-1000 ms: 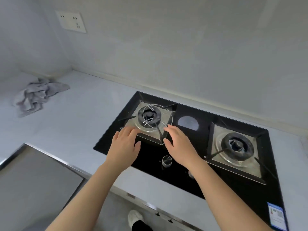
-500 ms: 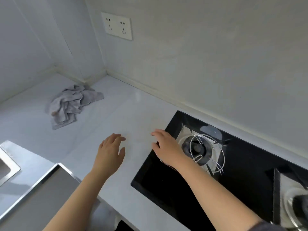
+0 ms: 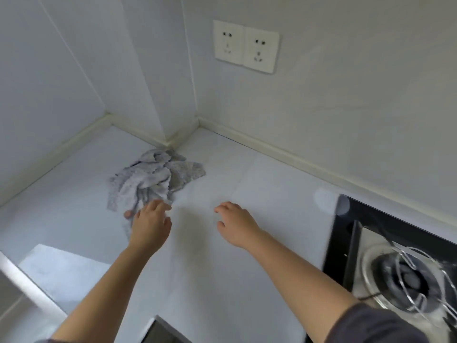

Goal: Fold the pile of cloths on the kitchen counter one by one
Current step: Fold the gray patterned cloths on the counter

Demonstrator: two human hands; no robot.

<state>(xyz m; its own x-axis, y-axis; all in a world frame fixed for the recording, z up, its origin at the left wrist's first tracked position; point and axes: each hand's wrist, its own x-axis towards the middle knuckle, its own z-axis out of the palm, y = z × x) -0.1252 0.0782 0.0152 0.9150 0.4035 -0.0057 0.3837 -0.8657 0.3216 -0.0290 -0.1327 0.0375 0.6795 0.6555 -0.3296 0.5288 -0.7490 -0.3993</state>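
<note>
A crumpled pile of grey cloths [image 3: 150,179] lies on the pale kitchen counter [image 3: 259,194], close to the inner wall corner. My left hand [image 3: 149,225] reaches over the pile's near edge, palm down. Its fingertips touch the cloth and the thumb sticks out to the left, with no clear grip on the cloth. To the right of the pile, my right hand [image 3: 236,225] hovers over bare counter with its fingers loosely bent, holding nothing.
A black gas hob [image 3: 366,233] with a steel burner and wire ring [image 3: 410,278] fills the right side. A double wall socket [image 3: 246,49] sits above the counter. A steel sink edge [image 3: 22,283] runs along the lower left.
The view has swung left from the hob to the corner. Both hands moved left across the counter, and my left hand has reached the cloth pile.
</note>
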